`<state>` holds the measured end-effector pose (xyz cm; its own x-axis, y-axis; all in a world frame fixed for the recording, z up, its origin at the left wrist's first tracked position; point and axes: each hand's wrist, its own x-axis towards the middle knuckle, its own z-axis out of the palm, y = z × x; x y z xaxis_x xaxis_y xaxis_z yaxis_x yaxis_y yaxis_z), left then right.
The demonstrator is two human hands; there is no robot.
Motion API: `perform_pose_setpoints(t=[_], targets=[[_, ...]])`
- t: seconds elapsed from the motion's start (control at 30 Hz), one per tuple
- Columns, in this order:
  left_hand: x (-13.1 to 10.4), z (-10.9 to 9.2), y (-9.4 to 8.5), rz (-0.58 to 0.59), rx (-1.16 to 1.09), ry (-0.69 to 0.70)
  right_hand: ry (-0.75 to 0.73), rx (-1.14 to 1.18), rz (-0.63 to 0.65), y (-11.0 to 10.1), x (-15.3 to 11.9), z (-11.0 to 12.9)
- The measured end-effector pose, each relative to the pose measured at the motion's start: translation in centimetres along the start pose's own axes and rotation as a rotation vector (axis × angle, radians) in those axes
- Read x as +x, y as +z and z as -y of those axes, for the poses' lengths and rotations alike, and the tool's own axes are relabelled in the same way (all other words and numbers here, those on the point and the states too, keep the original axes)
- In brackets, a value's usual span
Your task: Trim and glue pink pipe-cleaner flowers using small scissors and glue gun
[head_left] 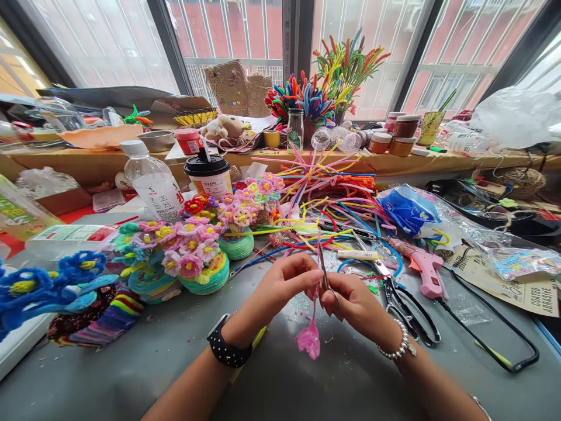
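At a cluttered grey worktable (280, 392) beneath barred windows (236, 29), a person's two hands meet over a small pink flower (309, 340), which hangs at six o'clock from the fingers, bloom down, seen against the bare tabletop. The left hand (287, 283) pinches the flower's thin stem (314, 310) between thumb and fingertips. The right hand (353, 301) closes around small metal scissors (323, 266), their blades standing toward twelve o'clock beside the left fingertips; whether the blades touch the stem is too small to tell. A black band with white dots (228, 346) circles the left wrist, a beaded bracelet (398, 345) the right. With the hands as the dial's centre, larger black-handled scissors (391, 295) lie at three o'clock, a pink glue gun (425, 263) just beyond them. A blue packet (409, 210) sits at two, and loose pipe cleaners (337, 182) in several colours sprawl at twelve. Fuzzy pink blooms (193, 245) crowd low pots (205, 282) between nine and ten; blue flowers (83, 263) top a rainbow-striped pot (105, 316) at nine. A black-lidded cup (214, 181) and a clear plastic bottle (153, 187) stand at ten.
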<state>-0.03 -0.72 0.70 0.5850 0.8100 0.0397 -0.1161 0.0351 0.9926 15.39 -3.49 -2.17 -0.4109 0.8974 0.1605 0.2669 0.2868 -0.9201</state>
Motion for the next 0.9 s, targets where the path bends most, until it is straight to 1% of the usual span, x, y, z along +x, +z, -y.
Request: perform_pose_setpoints(t=[0.1, 0.23, 0.47, 0.77, 0.9], targets=[[-0.07, -0.05, 0.02, 0.017, -0.015, -0.003, -0.035, 0.021, 0.020, 0.06, -0.06, 0.03], [-0.11, 0.00, 0.06, 0.051, -0.044, -0.016, -0.070, 0.069, 0.010, 0.04, -0.15, 0.01], [-0.08, 0.17, 0.14, 0.051, -0.030, -0.036, -0.060, 0.094, -0.002, 0.00, -0.14, -0.02], [-0.04, 0.26, 0.16, 0.048, -0.026, -0.039, 0.010, 0.016, -0.039, 0.15, -0.12, 0.17], [-0.02, 0.32, 0.11, 0.032, -0.031, -0.041, 0.015, -0.014, -0.056, 0.10, -0.05, -0.01]])
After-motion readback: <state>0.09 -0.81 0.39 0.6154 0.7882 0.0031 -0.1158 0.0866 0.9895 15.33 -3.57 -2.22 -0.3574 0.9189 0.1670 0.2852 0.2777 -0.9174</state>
